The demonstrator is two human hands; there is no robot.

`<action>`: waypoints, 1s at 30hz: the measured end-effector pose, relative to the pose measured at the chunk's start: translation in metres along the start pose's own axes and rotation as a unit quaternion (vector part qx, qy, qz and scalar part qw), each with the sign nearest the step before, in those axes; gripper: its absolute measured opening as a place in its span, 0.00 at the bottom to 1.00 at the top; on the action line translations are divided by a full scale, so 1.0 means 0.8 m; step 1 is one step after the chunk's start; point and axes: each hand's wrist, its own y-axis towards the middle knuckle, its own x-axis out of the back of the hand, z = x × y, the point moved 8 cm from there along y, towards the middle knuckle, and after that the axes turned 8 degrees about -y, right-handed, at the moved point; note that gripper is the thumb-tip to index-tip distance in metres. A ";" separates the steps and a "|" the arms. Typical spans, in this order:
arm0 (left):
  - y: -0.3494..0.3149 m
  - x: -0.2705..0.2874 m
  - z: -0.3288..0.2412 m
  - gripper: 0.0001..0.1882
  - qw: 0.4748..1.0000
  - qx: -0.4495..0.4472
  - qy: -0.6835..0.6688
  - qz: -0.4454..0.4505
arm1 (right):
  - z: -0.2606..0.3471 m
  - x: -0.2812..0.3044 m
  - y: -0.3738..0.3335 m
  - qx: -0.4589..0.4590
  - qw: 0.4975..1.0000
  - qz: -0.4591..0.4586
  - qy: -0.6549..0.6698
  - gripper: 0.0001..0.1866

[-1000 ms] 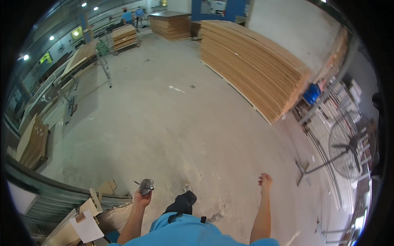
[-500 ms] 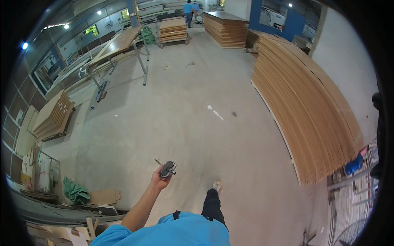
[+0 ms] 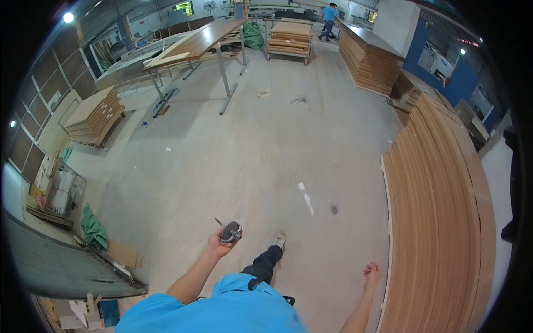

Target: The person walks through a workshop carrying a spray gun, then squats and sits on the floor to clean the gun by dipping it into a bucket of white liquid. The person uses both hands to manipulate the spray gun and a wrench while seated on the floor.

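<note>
My left hand is out in front of my body, closed around a small dark grey, round-bodied tool with metal parts. A thin dark rod sticks out beside it; its exact kind does not show. Low on the right swings my right hand, its fingers loosely curled and slightly apart, with nothing visible in them. The nearest thing to it is a long stack of brown wooden panels, and a gap separates the two.
A long table on metal legs stands far left. Behind it are a loaded panel cart and a green sack. Another panel stack rises at the far right near a person in blue. White scraps lie on the floor.
I have stepped forward and the view has turned leftward, so the table and stacks sit further right. My right hand has come into view. The grey tool stays in my left hand.
</note>
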 end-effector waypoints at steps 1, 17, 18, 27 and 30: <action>0.042 -0.019 0.000 0.25 1.000 -0.018 0.000 -0.019 | 0.039 -0.026 0.041 0.013 1.000 -0.004 0.001 0.09; 0.778 -0.557 0.127 0.27 0.996 0.080 0.031 0.013 | -0.093 -0.401 0.305 -0.338 0.842 0.281 -0.312 0.11; 0.820 -0.579 0.134 0.27 0.993 0.116 -0.013 0.020 | -0.076 -0.417 0.352 -0.337 0.844 0.275 -0.312 0.12; 1.047 -0.753 0.059 0.28 0.998 -0.024 0.045 0.037 | 0.245 -0.572 0.993 -0.123 0.937 0.093 -0.315 0.15; 1.117 -0.775 0.013 0.28 0.989 -0.114 0.001 -0.091 | 0.482 -0.669 1.213 -0.019 0.974 0.062 -0.216 0.09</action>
